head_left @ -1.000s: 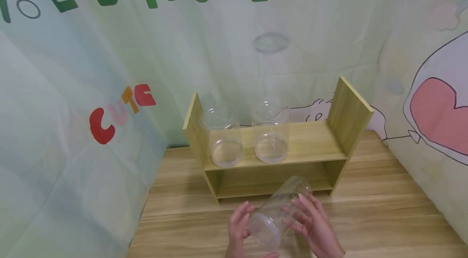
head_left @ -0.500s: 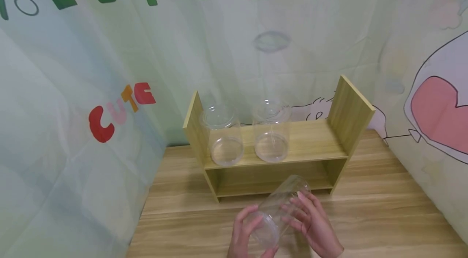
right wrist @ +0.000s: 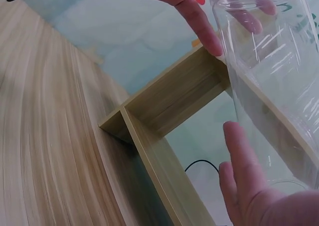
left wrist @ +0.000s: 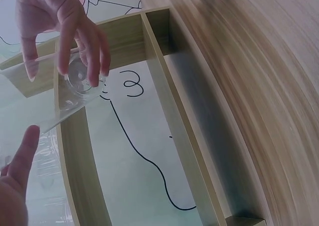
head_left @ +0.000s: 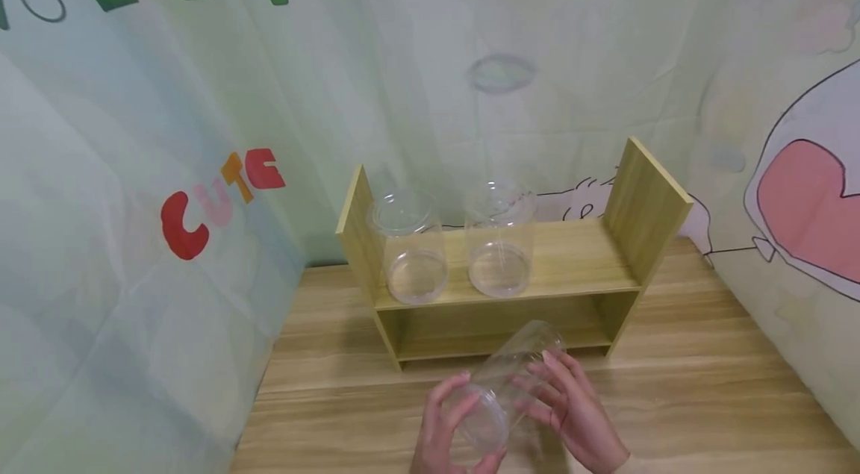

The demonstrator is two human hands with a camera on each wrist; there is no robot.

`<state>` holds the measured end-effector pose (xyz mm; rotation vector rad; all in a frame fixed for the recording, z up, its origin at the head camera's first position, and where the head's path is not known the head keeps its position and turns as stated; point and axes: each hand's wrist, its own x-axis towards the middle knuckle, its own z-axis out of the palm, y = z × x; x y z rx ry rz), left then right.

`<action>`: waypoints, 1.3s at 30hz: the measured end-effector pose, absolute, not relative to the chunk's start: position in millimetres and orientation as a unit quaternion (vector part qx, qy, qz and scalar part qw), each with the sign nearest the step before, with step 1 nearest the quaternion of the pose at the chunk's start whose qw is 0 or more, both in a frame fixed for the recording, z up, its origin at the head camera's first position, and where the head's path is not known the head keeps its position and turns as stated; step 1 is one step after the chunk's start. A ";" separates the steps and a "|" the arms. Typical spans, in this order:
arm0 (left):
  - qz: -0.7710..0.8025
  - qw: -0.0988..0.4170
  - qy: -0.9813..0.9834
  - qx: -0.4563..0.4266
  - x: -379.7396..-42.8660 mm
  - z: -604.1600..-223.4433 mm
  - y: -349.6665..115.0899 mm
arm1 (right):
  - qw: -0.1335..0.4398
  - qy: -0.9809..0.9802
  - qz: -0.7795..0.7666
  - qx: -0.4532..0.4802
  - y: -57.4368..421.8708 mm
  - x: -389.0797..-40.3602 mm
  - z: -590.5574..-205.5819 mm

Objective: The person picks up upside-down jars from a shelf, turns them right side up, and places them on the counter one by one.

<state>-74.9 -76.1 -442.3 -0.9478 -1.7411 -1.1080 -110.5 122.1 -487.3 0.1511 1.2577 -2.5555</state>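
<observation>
A clear plastic jar (head_left: 513, 369) lies tilted between both hands in front of the shelf, its capped end low and to the left. My left hand (head_left: 445, 425) grips that end, fingers over the round lid (head_left: 485, 418) and thumb at its lower edge. Along the jar's upper right side, my right hand (head_left: 579, 414) holds the clear wall with spread, bent fingers. In the right wrist view the jar (right wrist: 271, 86) shows nothing inside, and left-hand fingers (right wrist: 199, 24) reach over its lid. The left wrist view shows the right hand (left wrist: 65, 31) around the jar's base end.
A two-level wooden shelf (head_left: 571, 257) stands behind the hands. Two similar clear jars (head_left: 415, 257) (head_left: 499, 250) stand upright on its upper board, left and middle. Wood-grain tabletop (head_left: 336, 414) spreads around it, and printed cloth (head_left: 322, 101) hangs behind and at both sides.
My left hand has moved from beside the lid to gripping over it. The jar has shifted slightly left, while the right hand keeps its hold.
</observation>
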 end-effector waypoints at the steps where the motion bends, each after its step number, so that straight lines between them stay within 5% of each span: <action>1: -0.443 0.420 -0.697 -0.376 -74.5 -441.9 -76.3 | 0.146 0.439 -0.885 0.053 122.3 -111.0 -487.5; 16: -0.464 0.382 -0.711 -0.364 -72.8 -437.8 -80.9 | 0.131 0.514 -0.844 0.083 123.5 -115.1 -486.2; 39: -0.472 0.376 -0.719 -0.343 -89.9 -482.7 -100.4 | -0.073 0.649 -0.755 0.062 164.7 -132.3 -465.5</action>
